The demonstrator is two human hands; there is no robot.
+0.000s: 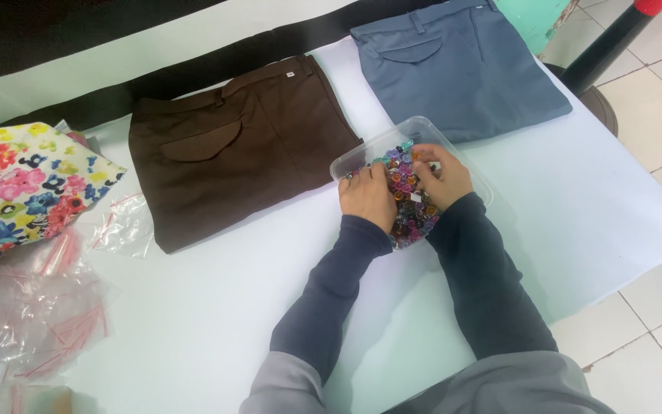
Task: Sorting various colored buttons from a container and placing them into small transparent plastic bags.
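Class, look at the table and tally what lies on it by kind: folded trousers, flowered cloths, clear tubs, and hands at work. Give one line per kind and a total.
Folded trousers: 2, brown trousers and blue trousers
Flowered cloth: 1
Clear tub of small coloured pieces: 1
Hands in the tub: 2, left hand and right hand
Total: 6

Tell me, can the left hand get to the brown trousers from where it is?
Probably yes. The left hand is in the clear tub of colourful beads, and the folded brown trousers lie right beside the tub on that side, with nothing between them.
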